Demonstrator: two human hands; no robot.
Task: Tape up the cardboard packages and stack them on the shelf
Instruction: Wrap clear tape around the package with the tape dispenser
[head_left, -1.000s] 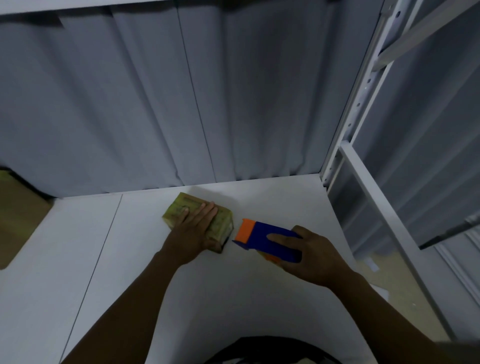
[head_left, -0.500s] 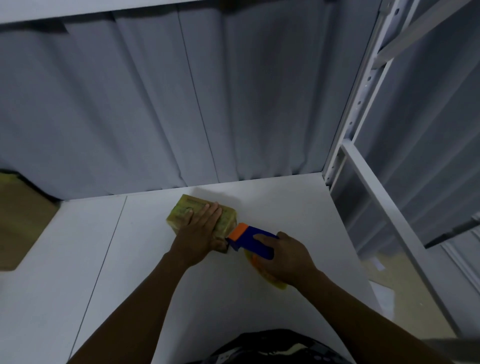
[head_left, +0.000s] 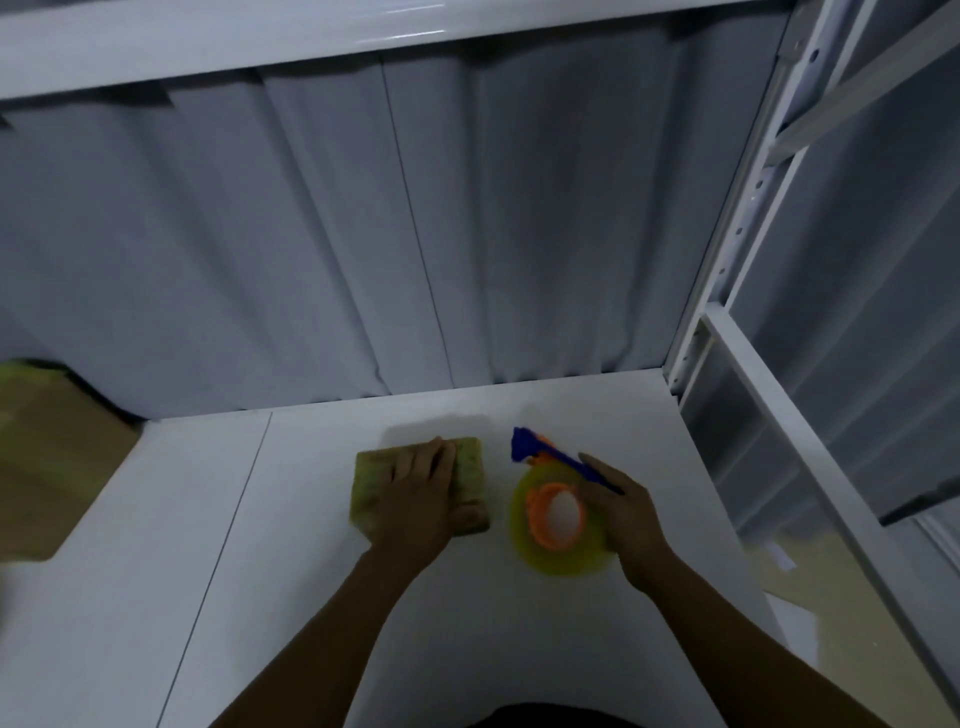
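Note:
A small cardboard package (head_left: 470, 467) lies on the white shelf board (head_left: 291, 597). My left hand (head_left: 421, 499) rests flat on top of it, fingers straight, thumb along its near right edge. Just right of the package is a tape dispenser (head_left: 556, 512) with a blue handle, an orange hub and a yellowish tape roll, its roll side turned up. My right hand (head_left: 623, 514) grips the dispenser by its handle. The dispenser's blue front end stands a short gap away from the package.
A larger cardboard box (head_left: 47, 457) sits on the shelf at the far left. A grey curtain (head_left: 415, 234) hangs behind the shelf. The white metal upright (head_left: 727, 249) and side rail (head_left: 810, 447) bound the shelf on the right. Another shelf (head_left: 208, 47) runs overhead.
My right hand has pulled the dispenser away from the package's right end and turned it roll side up. The left hand has turned the package and still presses on it.

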